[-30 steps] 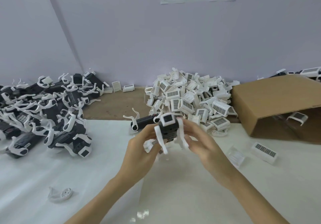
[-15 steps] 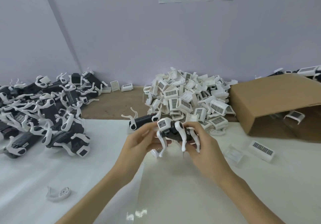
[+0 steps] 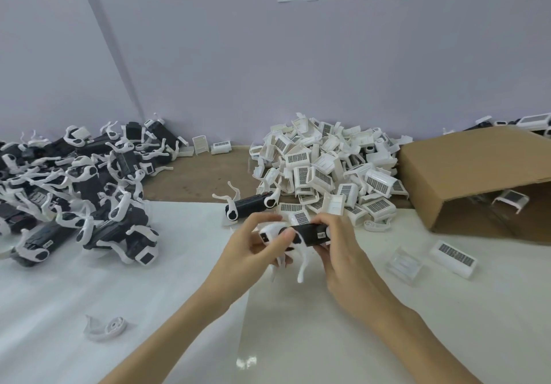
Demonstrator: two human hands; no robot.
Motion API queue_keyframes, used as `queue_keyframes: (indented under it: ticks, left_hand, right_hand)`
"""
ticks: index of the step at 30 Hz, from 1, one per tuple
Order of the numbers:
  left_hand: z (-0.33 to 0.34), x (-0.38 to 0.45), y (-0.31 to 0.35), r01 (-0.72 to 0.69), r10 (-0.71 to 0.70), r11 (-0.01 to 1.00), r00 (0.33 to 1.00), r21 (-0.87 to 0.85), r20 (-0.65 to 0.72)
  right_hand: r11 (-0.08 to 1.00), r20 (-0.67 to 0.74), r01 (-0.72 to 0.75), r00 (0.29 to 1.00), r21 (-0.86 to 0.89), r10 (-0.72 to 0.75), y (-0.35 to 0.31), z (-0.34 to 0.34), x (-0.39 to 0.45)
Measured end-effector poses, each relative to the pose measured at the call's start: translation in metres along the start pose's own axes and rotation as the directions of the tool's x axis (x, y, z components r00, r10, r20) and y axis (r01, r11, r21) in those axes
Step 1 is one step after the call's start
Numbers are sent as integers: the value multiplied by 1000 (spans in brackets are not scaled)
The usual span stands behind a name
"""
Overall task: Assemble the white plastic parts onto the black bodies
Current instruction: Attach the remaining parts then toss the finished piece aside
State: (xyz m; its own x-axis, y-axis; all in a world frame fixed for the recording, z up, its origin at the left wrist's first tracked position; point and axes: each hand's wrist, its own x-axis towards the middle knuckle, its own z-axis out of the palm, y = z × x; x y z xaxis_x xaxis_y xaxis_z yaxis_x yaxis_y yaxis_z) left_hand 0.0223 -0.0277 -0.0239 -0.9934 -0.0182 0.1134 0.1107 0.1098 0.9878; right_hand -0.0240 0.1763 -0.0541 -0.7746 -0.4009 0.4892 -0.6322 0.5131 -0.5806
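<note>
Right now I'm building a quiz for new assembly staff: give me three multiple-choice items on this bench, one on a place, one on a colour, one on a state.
1. Where is the heap of loose white parts?
A. Left of the cardboard box
B. Inside the box
C. On the floor

2. What colour is the body being held?
A. Red
B. Black
C. Blue

3. How is that body held?
A. Lying untouched
B. By one hand
C. By both hands

Answers: 1 A, the heap lies beside the cardboard box, toward the left. 2 B, it is black with white legs. 3 C, the left hand and right hand both grip it.
</note>
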Motion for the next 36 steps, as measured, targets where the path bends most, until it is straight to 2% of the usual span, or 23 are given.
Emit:
queue_keyframes:
  ticks: [2,3,5,7,10,11,13,16,18,21,23,26,28,30,31,36]
  left_hand:
    - [3,-2,2,1,-1,1000,999,-19,-33]
    - [1,-3,4,-12,11,1000,998,-13,-60]
    - [-5,-3,4,-41,46,998,993,41,-106]
    - [-14,-2,2,-99,101,995,990,22,-100]
    - [-25,0,0,-175,176,983,984,-46,18]
    - [-27,1,-1,-190,191,981,980,-28,59]
    - [-28,3,-5,-254,243,959,965,122,98]
    - [-27,4,-8,-340,350,885,936,319,26]
    - [-29,3,-9,-397,451,810,892,432,-24]
    - [-30,1,-9,-477,580,674,815,564,-4]
    - [-29,1,-8,-495,598,652,801,574,13]
    - [-31,3,-7,-441,508,755,861,486,-7]
    - [-27,2,-7,-355,388,884,920,303,-55]
    - [-18,1,-5,-235,239,971,965,55,-103]
    - [-14,0,-5,-179,176,984,976,-14,-131]
    - [-1,-1,-6,9,-25,997,978,-76,-206]
  right_hand:
    - [998,58,-23,998,64,19,-2,-1,-1]
    - [986,96,-47,995,162,32,-4,-3,0]
    - [902,204,-140,977,409,59,-8,-11,4]
    - [823,264,-216,961,526,84,-9,-20,9]
    - [847,221,-197,971,494,97,-7,-27,12]
    - [859,185,-177,978,481,98,-6,-26,12]
    - [888,112,-115,991,446,72,-7,-24,10]
    - [944,37,11,999,330,-25,-6,-19,10]
    - [972,42,60,997,228,-71,-6,-17,9]
    - [992,76,85,993,96,-92,-7,-20,8]
    - [994,74,96,992,51,-100,-9,-25,9]
    - [993,101,59,992,100,-69,-10,-33,11]
    - [963,148,-63,989,263,25,-13,-34,11]
    - [864,194,-195,974,465,115,-17,-31,11]
    - [816,199,-238,968,527,153,-18,-29,12]
    - [655,239,-385,922,650,306,-23,-20,11]
